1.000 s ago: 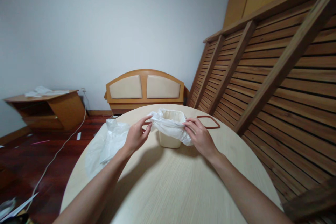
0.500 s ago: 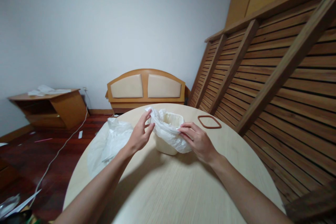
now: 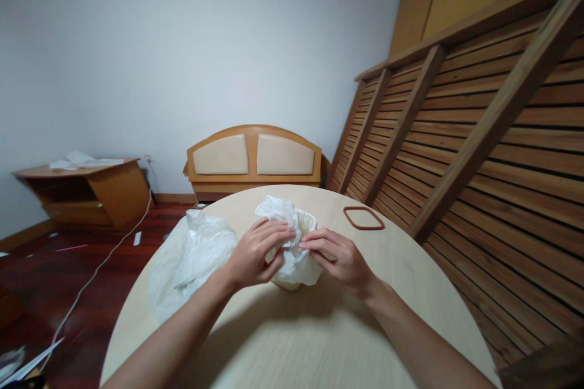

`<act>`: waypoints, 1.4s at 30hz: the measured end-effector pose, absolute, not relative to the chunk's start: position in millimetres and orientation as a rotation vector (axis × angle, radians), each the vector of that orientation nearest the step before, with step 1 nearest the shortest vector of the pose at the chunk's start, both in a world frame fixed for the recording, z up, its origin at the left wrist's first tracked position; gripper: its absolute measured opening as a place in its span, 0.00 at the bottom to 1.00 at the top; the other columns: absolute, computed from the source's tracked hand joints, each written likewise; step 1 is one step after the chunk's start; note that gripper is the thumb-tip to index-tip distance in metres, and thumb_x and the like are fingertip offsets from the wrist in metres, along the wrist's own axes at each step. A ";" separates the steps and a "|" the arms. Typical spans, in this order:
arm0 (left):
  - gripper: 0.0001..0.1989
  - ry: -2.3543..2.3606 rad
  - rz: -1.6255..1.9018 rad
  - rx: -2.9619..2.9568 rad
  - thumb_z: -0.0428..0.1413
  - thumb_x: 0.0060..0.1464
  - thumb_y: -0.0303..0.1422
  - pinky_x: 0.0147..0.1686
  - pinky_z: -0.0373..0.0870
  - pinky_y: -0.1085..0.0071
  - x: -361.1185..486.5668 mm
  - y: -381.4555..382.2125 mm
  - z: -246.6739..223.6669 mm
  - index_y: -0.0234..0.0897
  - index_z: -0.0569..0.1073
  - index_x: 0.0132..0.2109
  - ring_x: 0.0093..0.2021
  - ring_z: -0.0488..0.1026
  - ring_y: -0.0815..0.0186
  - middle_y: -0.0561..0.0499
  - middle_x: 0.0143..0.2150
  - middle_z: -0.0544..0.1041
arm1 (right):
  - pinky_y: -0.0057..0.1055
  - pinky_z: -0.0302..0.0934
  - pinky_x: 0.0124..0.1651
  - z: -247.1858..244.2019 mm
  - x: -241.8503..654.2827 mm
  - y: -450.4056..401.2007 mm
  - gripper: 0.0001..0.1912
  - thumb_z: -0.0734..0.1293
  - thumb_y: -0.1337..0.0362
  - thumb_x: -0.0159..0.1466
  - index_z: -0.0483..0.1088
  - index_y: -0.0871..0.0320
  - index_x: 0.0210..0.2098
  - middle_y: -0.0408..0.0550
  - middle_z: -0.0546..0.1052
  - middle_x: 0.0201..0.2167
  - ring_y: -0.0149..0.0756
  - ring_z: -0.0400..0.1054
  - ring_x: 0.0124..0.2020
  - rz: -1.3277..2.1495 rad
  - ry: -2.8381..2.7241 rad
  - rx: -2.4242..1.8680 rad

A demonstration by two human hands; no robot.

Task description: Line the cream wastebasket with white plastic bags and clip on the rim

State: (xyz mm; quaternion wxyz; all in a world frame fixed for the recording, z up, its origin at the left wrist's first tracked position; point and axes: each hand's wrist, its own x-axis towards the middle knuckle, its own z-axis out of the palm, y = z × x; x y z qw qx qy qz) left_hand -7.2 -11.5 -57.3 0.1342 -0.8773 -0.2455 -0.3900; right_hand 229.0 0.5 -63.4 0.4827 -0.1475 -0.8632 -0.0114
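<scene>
A small cream bin (image 3: 288, 285) stands on the round pale wooden table (image 3: 292, 340), mostly covered by a thin white plastic bag (image 3: 301, 264) bunched over its near side and rim. My left hand (image 3: 258, 253) is at the bag's left side, fingers curved over the gathered plastic and thumb below. From the right, my right hand (image 3: 337, 257) pinches the bag near the rim with its fingertips. A brown rounded-square ring (image 3: 364, 227) lies flat on the table to the right of the bin.
More crumpled white plastic bags (image 3: 203, 249) lie at the table's left. A slatted wooden frame (image 3: 456, 164) leans at the right. Behind the table is a headboard (image 3: 253, 155); a low wooden cabinet (image 3: 114, 194) and a cable (image 3: 98, 267) are at the left.
My left hand has moved right and over the bag, closing on its plastic. The bag is now bunched toward the middle, covering more of the opening. My right hand has shifted slightly left.
</scene>
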 end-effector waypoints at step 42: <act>0.18 -0.550 -1.130 -2.471 0.54 0.54 0.26 0.65 0.55 0.54 5.6 -16.6 -62.6 0.39 0.69 0.53 0.50 0.77 0.62 0.46 0.51 0.80 | 0.44 0.68 0.56 -61.1 228.3 -10.9 0.08 0.63 0.72 0.63 0.67 0.55 0.41 0.51 0.77 0.51 0.43 0.65 0.59 -0.406 -2.128 -0.371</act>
